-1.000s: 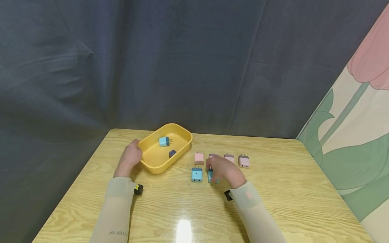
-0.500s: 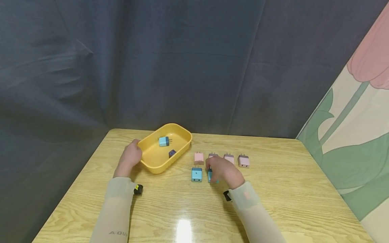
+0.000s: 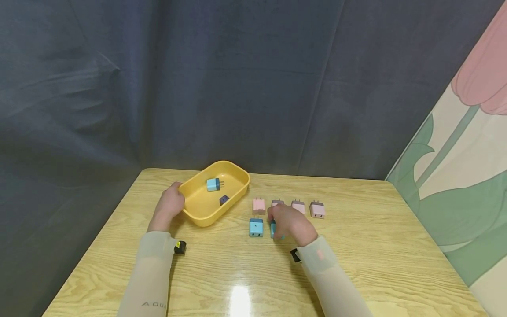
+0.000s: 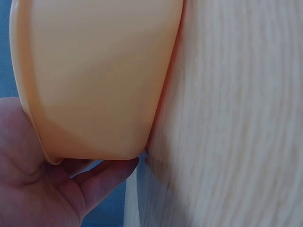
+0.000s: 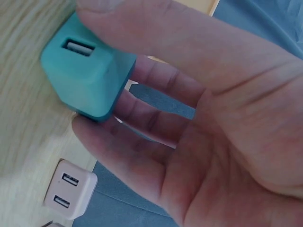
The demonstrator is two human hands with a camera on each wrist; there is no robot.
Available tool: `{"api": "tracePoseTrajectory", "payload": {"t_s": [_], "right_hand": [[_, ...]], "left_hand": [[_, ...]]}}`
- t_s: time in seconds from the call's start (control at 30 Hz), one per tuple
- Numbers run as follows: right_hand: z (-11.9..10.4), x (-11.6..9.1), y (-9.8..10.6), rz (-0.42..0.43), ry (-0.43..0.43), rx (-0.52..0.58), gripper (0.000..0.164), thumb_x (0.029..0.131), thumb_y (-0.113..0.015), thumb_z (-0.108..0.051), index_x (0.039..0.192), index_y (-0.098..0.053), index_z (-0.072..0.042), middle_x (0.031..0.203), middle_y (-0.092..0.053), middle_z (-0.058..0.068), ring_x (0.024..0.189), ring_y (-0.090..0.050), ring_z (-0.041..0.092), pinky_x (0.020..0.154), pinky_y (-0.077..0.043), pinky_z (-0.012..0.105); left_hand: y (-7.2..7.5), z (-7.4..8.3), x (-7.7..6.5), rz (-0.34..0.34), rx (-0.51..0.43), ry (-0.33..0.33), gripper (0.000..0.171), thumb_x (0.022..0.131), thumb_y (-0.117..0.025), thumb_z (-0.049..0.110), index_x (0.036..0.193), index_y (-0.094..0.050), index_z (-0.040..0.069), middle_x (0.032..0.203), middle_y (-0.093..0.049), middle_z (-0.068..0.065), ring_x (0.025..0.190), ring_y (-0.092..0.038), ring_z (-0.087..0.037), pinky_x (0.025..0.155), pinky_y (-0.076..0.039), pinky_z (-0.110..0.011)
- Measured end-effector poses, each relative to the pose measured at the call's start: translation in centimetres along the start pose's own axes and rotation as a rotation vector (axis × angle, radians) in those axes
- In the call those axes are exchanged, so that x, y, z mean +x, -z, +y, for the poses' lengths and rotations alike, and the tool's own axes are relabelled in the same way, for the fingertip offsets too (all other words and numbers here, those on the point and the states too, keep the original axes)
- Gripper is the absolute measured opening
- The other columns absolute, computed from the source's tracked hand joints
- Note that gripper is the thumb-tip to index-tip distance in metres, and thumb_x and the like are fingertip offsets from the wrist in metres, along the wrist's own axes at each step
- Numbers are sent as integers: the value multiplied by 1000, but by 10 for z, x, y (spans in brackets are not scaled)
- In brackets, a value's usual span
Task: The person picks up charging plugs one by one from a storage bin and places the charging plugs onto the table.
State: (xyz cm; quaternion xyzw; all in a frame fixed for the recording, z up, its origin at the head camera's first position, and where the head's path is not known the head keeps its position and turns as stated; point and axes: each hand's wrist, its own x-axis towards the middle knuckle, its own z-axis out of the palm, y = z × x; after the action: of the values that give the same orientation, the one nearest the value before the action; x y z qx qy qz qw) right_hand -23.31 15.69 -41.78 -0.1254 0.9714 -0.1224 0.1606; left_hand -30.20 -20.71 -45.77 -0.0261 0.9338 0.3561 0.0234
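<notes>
My left hand (image 3: 170, 202) grips the left end of a yellow plastic tray (image 3: 206, 221); in the left wrist view its fingers (image 4: 106, 182) curl round the tray's outer end. Inside lie a blue wall charger (image 3: 212, 185) with prongs to the right and a small dark purple piece (image 3: 224, 200). With thumb and fingers, my right hand (image 3: 293, 222) holds another blue USB charger (image 5: 83, 71) low at the tabletop, partly hidden by the hand in the head view. Left of it, a further blue charger (image 3: 255, 228) lies on the wood.
A row of pink and mauve chargers runs behind the right hand: pink (image 3: 259, 206), one half covered by the hand, and two more (image 3: 298, 206) to the right. The wooden table (image 3: 222, 273) ends at a dark curtain (image 3: 245, 88). A floral cloth (image 3: 455, 198) hangs at right.
The right hand has shifted very slightly left at the blue charger, its fingers covering a little more of it. The left hand and the tray stay where they were.
</notes>
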Motion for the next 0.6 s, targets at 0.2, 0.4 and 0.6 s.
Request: {"api": "tracePoseTrajectory", "payload": {"t_s": [0.2, 0.4, 0.6], "right_hand": [[-1, -2, 0, -4, -5, 3, 44, 71, -95, 4, 106, -72, -11, 105, -69, 2, 89, -57, 20, 79, -55, 36], [-1, -1, 0, -10, -4, -10, 46, 72, -95, 2, 109, -72, -12, 109, -70, 2, 91, -58, 20, 81, -56, 37], [-2, -4, 3, -11, -2, 4, 47, 75, -95, 0, 115, -72, -11, 115, -69, 3, 92, -58, 19, 83, -56, 38]], "left_hand": [[-2, -5, 5, 10, 1, -6, 57, 104, -29, 10, 157, -43, -6, 136, -65, -33, 97, -65, -34, 91, -54, -46], [-1, 0, 0, 6, 2, 4, 57, 106, -26, 10, 158, -43, -5, 137, -65, -32, 100, -66, -35, 93, -54, -47], [0, 2, -2, 5, 13, 1, 56, 107, -26, 11, 159, -42, -6, 139, -64, -33, 102, -66, -36, 94, -55, -50]]}}
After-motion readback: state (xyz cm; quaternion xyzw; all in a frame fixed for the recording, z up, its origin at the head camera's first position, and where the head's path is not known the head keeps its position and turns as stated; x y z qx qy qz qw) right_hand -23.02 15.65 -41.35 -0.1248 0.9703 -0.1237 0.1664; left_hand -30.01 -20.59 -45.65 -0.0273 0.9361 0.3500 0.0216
